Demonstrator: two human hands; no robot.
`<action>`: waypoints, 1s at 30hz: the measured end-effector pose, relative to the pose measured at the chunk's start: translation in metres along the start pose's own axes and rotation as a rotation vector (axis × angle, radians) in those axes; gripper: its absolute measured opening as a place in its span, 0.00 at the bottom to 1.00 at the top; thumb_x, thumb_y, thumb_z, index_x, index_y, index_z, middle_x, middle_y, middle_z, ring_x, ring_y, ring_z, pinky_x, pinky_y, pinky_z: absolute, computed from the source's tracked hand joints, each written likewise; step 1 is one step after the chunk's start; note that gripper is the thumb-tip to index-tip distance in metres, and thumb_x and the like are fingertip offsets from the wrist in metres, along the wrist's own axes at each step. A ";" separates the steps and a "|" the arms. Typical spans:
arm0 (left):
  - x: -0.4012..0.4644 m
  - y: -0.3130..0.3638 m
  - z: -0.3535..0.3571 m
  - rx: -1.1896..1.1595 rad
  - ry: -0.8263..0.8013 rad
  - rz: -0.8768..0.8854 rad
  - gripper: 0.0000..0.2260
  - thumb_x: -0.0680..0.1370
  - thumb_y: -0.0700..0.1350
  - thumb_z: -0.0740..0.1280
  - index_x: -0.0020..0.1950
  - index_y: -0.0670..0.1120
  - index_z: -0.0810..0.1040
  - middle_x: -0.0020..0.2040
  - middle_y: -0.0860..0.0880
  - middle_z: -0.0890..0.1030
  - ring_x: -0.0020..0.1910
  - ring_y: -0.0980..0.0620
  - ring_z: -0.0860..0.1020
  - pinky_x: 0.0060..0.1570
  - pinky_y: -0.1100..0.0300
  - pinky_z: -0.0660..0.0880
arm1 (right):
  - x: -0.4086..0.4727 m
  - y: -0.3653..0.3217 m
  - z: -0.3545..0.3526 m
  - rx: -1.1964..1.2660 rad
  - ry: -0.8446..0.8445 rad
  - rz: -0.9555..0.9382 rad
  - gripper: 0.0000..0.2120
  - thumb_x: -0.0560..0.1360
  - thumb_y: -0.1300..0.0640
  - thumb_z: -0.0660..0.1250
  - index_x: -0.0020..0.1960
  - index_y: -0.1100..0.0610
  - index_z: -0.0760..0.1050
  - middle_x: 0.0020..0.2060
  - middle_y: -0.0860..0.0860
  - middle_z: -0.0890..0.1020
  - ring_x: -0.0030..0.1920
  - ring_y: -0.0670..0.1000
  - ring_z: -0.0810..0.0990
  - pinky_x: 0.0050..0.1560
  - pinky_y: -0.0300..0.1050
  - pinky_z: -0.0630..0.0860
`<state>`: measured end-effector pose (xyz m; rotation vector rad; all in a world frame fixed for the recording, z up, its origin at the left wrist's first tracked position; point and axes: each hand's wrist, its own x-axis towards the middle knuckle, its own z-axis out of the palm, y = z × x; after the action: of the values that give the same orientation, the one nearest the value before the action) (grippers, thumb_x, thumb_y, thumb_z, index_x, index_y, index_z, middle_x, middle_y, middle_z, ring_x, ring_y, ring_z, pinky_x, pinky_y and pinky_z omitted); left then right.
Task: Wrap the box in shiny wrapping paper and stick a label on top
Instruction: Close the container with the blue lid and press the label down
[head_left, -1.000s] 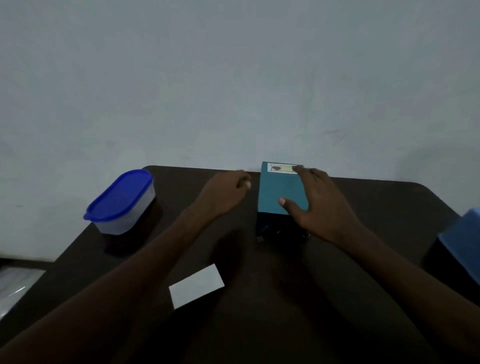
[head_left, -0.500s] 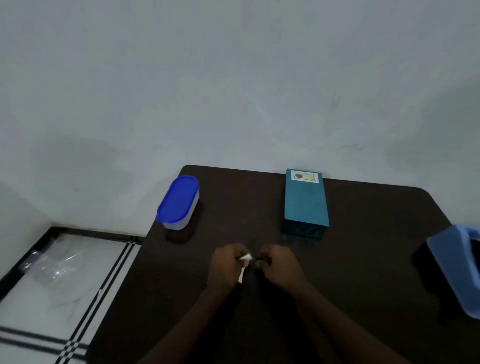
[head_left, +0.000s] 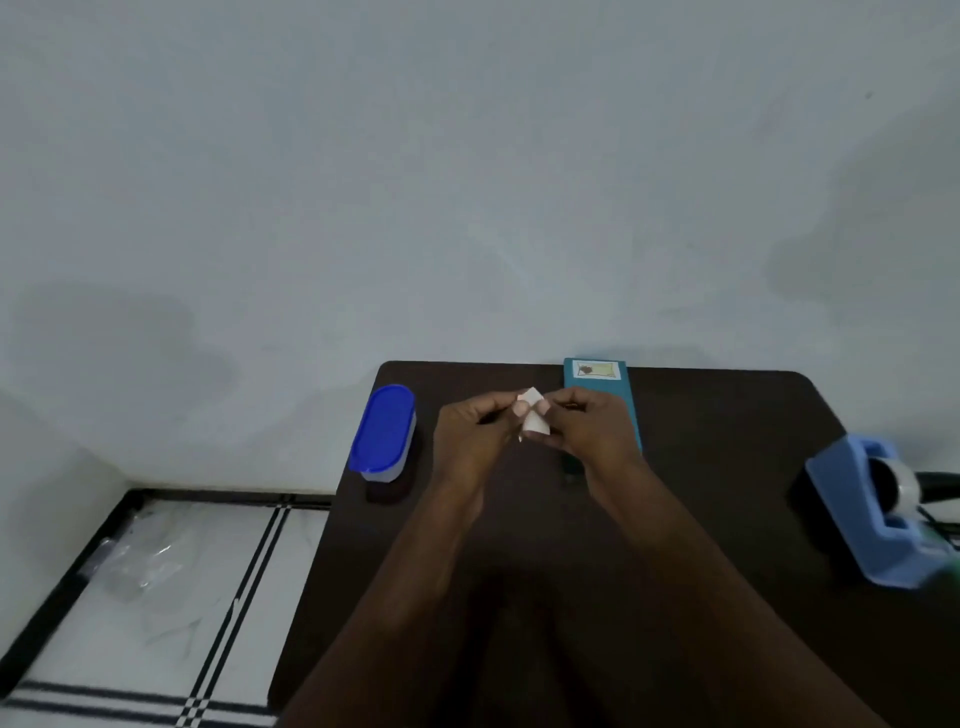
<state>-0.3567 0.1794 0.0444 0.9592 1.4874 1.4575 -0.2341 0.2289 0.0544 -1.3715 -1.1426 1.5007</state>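
Note:
A box wrapped in teal paper (head_left: 626, 400) lies at the far edge of the dark table (head_left: 727, 467), with a small picture label (head_left: 595, 370) stuck on its far end. My left hand (head_left: 475, 431) and my right hand (head_left: 589, 428) are raised together in front of the box. Both pinch a small white piece of paper (head_left: 532, 415) between their fingertips. My right hand hides the box's near left part.
A white container with a blue lid (head_left: 383, 434) stands at the table's left edge. A blue tape dispenser (head_left: 878, 525) with a roll sits at the right edge. Clear plastic (head_left: 140, 561) lies on the white striped floor to the left.
Both hands left the box, took up the white piece of paper and have lifted it higher in front of the box. The camera view has shifted, showing more of the floor.

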 end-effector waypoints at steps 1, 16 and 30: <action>-0.003 0.008 0.004 -0.030 -0.054 -0.004 0.07 0.77 0.44 0.71 0.53 0.45 0.85 0.47 0.48 0.86 0.51 0.49 0.83 0.52 0.57 0.80 | -0.004 -0.008 -0.007 0.056 0.003 -0.004 0.04 0.76 0.65 0.70 0.48 0.65 0.82 0.46 0.59 0.85 0.48 0.56 0.85 0.48 0.53 0.84; -0.040 0.046 0.223 0.192 -0.113 0.224 0.06 0.73 0.41 0.75 0.49 0.47 0.86 0.42 0.53 0.86 0.43 0.58 0.84 0.48 0.57 0.82 | -0.019 -0.034 -0.235 -0.065 0.188 -0.402 0.03 0.71 0.65 0.75 0.43 0.62 0.82 0.35 0.56 0.86 0.38 0.55 0.86 0.38 0.46 0.81; -0.139 0.139 0.544 0.214 -0.095 0.447 0.04 0.73 0.40 0.74 0.43 0.49 0.86 0.40 0.56 0.85 0.43 0.60 0.82 0.45 0.70 0.76 | -0.056 -0.125 -0.570 0.205 -0.028 -0.377 0.09 0.77 0.62 0.70 0.52 0.68 0.80 0.36 0.56 0.85 0.39 0.59 0.86 0.51 0.52 0.83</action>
<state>0.1962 0.2572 0.1948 1.5478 1.4373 1.5500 0.3359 0.2719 0.1849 -0.9387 -1.1543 1.3232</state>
